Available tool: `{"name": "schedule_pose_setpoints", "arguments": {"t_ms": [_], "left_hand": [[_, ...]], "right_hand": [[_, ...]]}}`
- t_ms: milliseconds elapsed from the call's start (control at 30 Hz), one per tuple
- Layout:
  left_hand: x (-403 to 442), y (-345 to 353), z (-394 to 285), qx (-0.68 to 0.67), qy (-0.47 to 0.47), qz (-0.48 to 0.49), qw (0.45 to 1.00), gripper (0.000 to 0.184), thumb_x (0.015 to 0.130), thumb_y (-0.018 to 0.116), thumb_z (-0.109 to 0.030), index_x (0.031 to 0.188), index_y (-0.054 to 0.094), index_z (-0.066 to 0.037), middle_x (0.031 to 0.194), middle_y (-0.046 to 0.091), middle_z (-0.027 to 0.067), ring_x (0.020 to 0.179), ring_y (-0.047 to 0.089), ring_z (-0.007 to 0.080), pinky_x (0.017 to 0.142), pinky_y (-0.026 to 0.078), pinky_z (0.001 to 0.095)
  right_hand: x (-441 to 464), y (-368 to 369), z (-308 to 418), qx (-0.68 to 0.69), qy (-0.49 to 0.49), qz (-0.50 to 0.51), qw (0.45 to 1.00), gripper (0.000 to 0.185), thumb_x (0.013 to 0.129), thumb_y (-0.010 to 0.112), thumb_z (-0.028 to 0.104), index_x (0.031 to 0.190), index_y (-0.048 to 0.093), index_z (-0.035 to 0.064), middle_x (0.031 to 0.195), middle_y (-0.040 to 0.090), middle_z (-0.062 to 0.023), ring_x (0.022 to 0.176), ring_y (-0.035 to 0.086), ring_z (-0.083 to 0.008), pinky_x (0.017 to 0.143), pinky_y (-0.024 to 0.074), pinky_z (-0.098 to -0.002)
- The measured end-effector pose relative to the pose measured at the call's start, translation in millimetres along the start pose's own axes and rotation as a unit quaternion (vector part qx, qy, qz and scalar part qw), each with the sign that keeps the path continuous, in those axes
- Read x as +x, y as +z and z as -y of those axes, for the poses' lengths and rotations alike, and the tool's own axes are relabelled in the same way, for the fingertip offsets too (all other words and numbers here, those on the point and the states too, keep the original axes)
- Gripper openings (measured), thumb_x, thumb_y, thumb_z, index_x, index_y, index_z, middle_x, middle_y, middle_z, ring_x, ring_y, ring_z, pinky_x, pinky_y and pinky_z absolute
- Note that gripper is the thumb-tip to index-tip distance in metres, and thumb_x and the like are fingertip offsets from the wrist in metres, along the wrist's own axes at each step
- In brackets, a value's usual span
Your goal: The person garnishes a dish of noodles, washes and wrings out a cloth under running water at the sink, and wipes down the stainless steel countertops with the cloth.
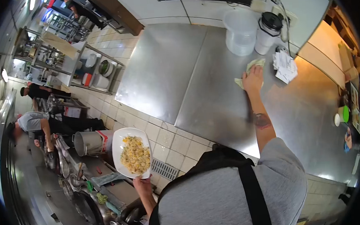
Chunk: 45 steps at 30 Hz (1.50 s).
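My left hand (142,185) grips the near rim of a white plate (147,170), held out over the floor at my left. Fried rice (135,155) with yellow bits is heaped on that plate. Reaching forward, my right hand (253,80) presses a pale yellow cloth (257,62) onto the steel table (212,106). The cloth sticks out past the fingertips and at the side of the palm. My left fingers are mostly hidden beneath the plate.
Stacked clear plastic tubs (241,32), a black-lidded white container (268,33) and paper slips (284,66) stand near my right hand. A large pot (89,143), pans and a stove line the left, where a person (34,121) works. Shelving (97,72) stands farther back.
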State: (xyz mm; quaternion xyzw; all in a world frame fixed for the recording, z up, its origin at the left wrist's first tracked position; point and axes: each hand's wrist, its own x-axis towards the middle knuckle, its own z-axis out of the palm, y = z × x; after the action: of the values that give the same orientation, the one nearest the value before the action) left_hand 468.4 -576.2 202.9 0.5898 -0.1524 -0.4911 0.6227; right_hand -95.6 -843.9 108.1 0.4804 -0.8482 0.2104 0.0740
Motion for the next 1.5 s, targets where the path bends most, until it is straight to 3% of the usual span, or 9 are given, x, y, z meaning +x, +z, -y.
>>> {"name": "schedule_pose_setpoints", "arguments": {"t_ms": [167, 433, 500, 600, 800, 900, 1000, 1267, 1500], "left_hand": [[19.4, 19.4, 5.1, -0.023, -0.041, 0.004, 0.999, 0.041, 0.073, 0.047, -0.008, 0.112, 0.049, 0.006, 0.108, 0.06, 0.0146, 0.09, 0.062, 0.0284, 0.071, 0.053, 0.0402], [119.5, 47.9, -19.0, 0.023, -0.062, 0.08, 0.995, 0.044, 0.074, 0.05, -0.013, 0.116, 0.049, 0.0, 0.11, 0.06, 0.0093, 0.102, 0.058, 0.0238, 0.079, 0.048, 0.0375], [152.9, 19.7, -36.4, 0.667, 0.193, 0.137, 0.706, 0.037, 0.075, 0.051, -0.013, 0.109, 0.055, 0.001, 0.111, 0.059, 0.0128, 0.107, 0.054, 0.0255, 0.09, 0.042, 0.0383], [254.4, -48.5, -35.6, 0.116, -0.043, 0.104, 0.987, 0.03, 0.075, 0.048, -0.008, 0.101, 0.056, 0.005, 0.103, 0.062, 0.0141, 0.096, 0.06, 0.0277, 0.083, 0.048, 0.0358], [340.4, 41.6, -136.9, 0.179, -0.047, 0.137, 0.973, 0.05, 0.07, 0.046, 0.002, 0.12, 0.045, 0.001, 0.117, 0.055, 0.0129, 0.106, 0.057, 0.0287, 0.088, 0.05, 0.0416], [387.9, 68.4, -163.4, 0.178, -0.034, 0.171, 0.968, 0.046, 0.072, 0.046, 0.002, 0.118, 0.046, 0.001, 0.116, 0.055, 0.0125, 0.106, 0.056, 0.0279, 0.087, 0.05, 0.0411], [419.5, 81.2, -170.8, 0.082, -0.083, 0.182, 0.976, 0.043, 0.073, 0.045, 0.002, 0.115, 0.048, 0.001, 0.116, 0.055, 0.0124, 0.106, 0.056, 0.0271, 0.087, 0.05, 0.0407], [435.0, 91.6, -190.3, 0.055, -0.119, 0.171, 0.976, 0.041, 0.074, 0.044, 0.003, 0.115, 0.047, 0.004, 0.115, 0.055, 0.0142, 0.105, 0.057, 0.0285, 0.089, 0.049, 0.0413], [436.2, 71.8, -192.4, 0.12, -0.096, 0.149, 0.977, 0.049, 0.073, 0.044, 0.003, 0.121, 0.044, 0.001, 0.115, 0.055, 0.0127, 0.101, 0.058, 0.0262, 0.083, 0.052, 0.0386]], "right_hand": [[-1.7, 57.2, 114.5, 0.036, -0.133, 0.029, 0.99, 0.057, 0.08, 0.057, 0.024, 0.125, 0.043, -0.0075, 0.133, 0.041, -0.0215, 0.126, 0.034, -0.0384, 0.103, 0.0318, -0.044], [174.4, 123.7, 179.6, -0.024, 0.139, -0.154, 0.978, 0.048, 0.08, 0.056, 0.019, 0.12, 0.048, -0.0075, 0.124, 0.045, -0.026, 0.119, 0.043, -0.0375, 0.099, 0.0364, -0.0426], [220.6, 157.8, 186.4, -0.057, 0.219, -0.185, 0.956, 0.041, 0.08, 0.056, 0.018, 0.113, 0.05, -0.0061, 0.118, 0.05, -0.0222, 0.111, 0.048, -0.0354, 0.095, 0.0398, -0.0416], [232.9, 174.5, 227.3, -0.033, 0.308, -0.2, 0.929, 0.027, 0.078, 0.056, 0.015, 0.099, 0.056, -0.0024, 0.103, 0.057, -0.0166, 0.094, 0.057, -0.0319, 0.085, 0.0458, -0.0398], [239.2, 220.3, 361.1, 0.183, 0.125, -0.104, 0.969, 0.011, 0.073, 0.057, 0.009, 0.081, 0.063, 0.0049, 0.085, 0.064, -0.0159, 0.079, 0.063, -0.0333, 0.067, 0.0502, -0.0444], [225.9, 232.3, 423.2, 0.459, -0.127, 0.181, 0.86, 0.029, 0.07, 0.059, 0.01, 0.098, 0.067, 0.0126, 0.09, 0.067, -0.0128, 0.077, 0.064, -0.0277, 0.073, 0.0506, -0.0367], [187.4, 196.1, 450.7, 0.56, -0.083, 0.103, 0.818, 0.034, 0.069, 0.059, 0.009, 0.101, 0.067, 0.0128, 0.091, 0.067, -0.0112, 0.075, 0.064, -0.0236, 0.072, 0.05, -0.0329], [184.6, 163.8, 247.3, -0.042, 0.14, -0.222, 0.964, 0.036, 0.072, 0.061, 0.016, 0.106, 0.061, 0.0027, 0.104, 0.061, -0.0189, 0.099, 0.058, -0.0331, 0.087, 0.0466, -0.04], [184.1, 267.3, 484.9, 0.181, -0.041, -0.035, 0.982, 0.023, 0.08, 0.05, 0.012, 0.099, 0.061, 0.004, 0.098, 0.062, -0.0165, 0.092, 0.059, -0.033, 0.08, 0.0467, -0.045]]}}
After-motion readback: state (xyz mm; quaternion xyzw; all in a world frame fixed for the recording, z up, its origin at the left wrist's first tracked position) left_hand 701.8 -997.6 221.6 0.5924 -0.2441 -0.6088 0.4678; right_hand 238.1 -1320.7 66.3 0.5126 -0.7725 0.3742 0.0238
